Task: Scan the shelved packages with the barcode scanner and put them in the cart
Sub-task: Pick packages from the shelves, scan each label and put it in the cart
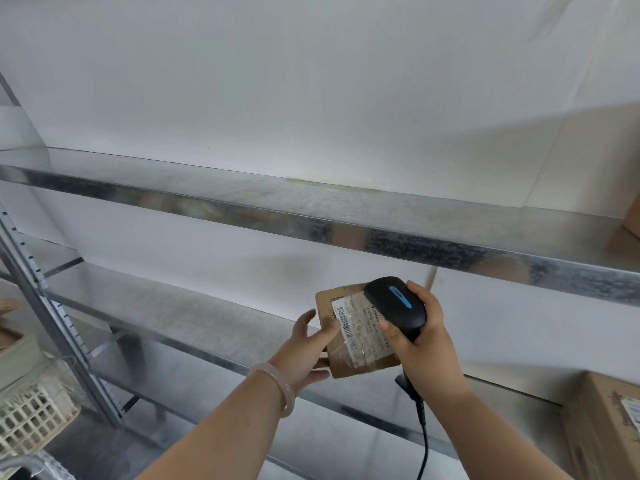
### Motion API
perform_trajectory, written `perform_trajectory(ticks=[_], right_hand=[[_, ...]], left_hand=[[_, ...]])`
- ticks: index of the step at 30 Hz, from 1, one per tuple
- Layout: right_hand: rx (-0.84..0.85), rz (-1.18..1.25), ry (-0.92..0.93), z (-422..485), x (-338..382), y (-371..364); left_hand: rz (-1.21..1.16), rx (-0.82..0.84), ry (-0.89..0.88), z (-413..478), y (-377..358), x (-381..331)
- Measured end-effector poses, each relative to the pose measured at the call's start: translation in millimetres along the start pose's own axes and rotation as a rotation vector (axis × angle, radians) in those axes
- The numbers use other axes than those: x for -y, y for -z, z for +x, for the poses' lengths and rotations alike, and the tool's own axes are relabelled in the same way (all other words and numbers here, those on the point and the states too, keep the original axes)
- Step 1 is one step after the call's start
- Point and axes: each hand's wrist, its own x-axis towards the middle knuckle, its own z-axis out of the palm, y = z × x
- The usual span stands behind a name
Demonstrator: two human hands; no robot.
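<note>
- Head view, lower centre of the frame: the left hand holds a small brown package by its left edge. The thumb lies on the labelled face and the other fingers reach beneath it, so the grip is closed on the package.
- The package is in the air in front of the lower shelf, not resting on it. It is tilted, with its white label and printed barcode facing the camera under clear tape.
- A pale bracelet sits on the left wrist.
- Just right of the package, the right hand wraps around the handle of the black barcode scanner, so this grip is full and tight on the scanner. The scanner's head, marked with a blue strip, hangs over the package's upper right corner, close to the label.
- A black cable runs from the foot of the scanner down to the bottom edge of the frame.
- Across the middle of the frame runs the upper shelf, a metal board with a shiny front lip. A brown box corner shows on it at the far right edge.
- In the lower right corner stands a larger cardboard box with a label partly in view, well apart from the held package.
- At the left, a perforated metal upright carries the shelves. A white lattice crate sits in the lower left corner beside it.
- A plain white wall fills the upper half of the frame behind the shelving.
</note>
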Motion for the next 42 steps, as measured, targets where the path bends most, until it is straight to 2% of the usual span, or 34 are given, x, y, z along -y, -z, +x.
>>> perform_trajectory(ticks=[7, 11, 25, 31, 36, 39, 42], right_hand=[[0.014, -0.031, 0.007, 3.5, -2.1, 2.5], [-0.007, -0.045, -0.002, 2.7, -6.1, 4.9], [-0.026, -0.024, 0.004, 0.1, -7.0, 6.7], [0.001, -0.019, 0.030, -1.8, -8.8, 7.8], [0.036, -0.010, 0.031, -3.7, -9.1, 7.8], [0.045, -0.012, 0.028, -3.4, -9.8, 9.3], [0.055, -0.027, 0.045, -2.6, -10.1, 9.8]], left_hand=[[0.004, -0.038, -0.029, 0.1, -2.4, -1.2], [-0.103, -0.056, -0.071, 0.3, -0.7, -2.5], [-0.066, -0.158, -0.103, 6.1, -2.7, 2.9], [0.017, -0.179, -0.096, 1.5, -2.0, -1.5], [0.200, -0.132, -0.094, -5.6, -5.0, -6.7], [0.323, -0.091, -0.138, -8.1, -4.0, -7.5], [0.343, -0.092, -0.180, -8.7, -3.8, -7.1]])
